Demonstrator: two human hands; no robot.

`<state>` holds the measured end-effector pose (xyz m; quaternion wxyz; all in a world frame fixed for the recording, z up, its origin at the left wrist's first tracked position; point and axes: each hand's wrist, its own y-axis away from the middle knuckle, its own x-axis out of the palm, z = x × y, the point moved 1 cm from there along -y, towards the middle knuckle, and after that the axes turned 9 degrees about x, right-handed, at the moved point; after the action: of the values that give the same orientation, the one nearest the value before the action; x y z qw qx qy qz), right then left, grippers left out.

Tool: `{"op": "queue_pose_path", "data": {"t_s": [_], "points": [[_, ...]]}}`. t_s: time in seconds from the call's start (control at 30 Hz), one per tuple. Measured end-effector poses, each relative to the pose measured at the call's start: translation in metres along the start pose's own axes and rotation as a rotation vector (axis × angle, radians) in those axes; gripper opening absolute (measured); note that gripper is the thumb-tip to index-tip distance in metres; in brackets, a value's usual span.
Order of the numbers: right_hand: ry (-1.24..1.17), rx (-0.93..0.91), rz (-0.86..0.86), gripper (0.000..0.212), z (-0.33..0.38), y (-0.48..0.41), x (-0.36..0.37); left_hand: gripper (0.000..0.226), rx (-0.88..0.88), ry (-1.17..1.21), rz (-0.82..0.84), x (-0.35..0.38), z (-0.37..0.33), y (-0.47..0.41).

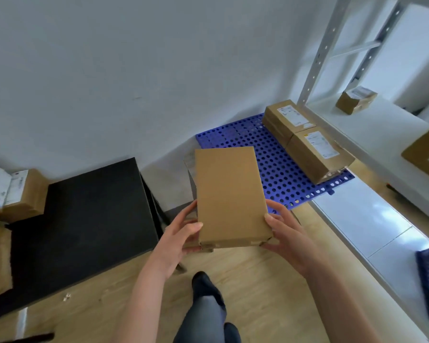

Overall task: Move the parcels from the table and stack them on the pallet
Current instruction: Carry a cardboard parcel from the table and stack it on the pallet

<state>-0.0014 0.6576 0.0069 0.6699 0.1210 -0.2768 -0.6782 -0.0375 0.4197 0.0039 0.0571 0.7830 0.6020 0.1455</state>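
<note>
We've got the plain brown parcel (229, 196) up in the air between both hands. Our left hand (181, 236) grips its near left corner, thumb on the top face and fingers curled underneath. Our right hand (285, 233) grips the near right corner the same way. Just beyond our fingertips, partly hidden by the held parcel, the blue pallet (270, 164) lies on the floor. Well past our right fingers, two labelled parcels (317, 154) sit end to end along its far right side. Off to the left of our left fingers is the black table (84, 219), with more labelled boxes (18, 194) at its far left edge. Out to the right of our right fingers stands a white shelving rack (372, 134), one small box (356, 99) on its shelf.
</note>
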Motion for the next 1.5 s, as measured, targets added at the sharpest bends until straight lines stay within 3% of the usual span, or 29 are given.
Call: {"op": "queue_pose_path", "data": {"t_s": [0.3, 0.5, 0.9, 1.17, 1.3, 1.5], "points": [[-0.093, -0.005, -0.092, 0.042, 0.023, -0.03, -0.051, 0.039, -0.053, -0.038, 0.075, 0.042, -0.005, -0.076], [-0.053, -0.035, -0.096, 0.041, 0.075, -0.071, -0.086, 0.043, 0.025, -0.024, 0.116, 0.068, -0.024, -0.142], [-0.028, -0.021, -0.035, 0.045, 0.121, -0.135, -0.124, 0.048, 0.045, -0.026, 0.036, 0.094, -0.042, -0.2], [-0.007, 0.005, 0.098, 0.064, 0.148, -0.18, -0.168, 0.072, 0.029, 0.01, -0.083, 0.127, -0.039, -0.234], [0.05, 0.025, 0.184, 0.055, 0.175, -0.213, -0.199, 0.052, 0.052, 0.062, -0.211, 0.155, -0.036, -0.254], [0.098, 0.057, 0.296, 0.047, 0.218, -0.252, -0.243, 0.046, 0.085, 0.063, -0.364, 0.203, -0.039, -0.286]]}}
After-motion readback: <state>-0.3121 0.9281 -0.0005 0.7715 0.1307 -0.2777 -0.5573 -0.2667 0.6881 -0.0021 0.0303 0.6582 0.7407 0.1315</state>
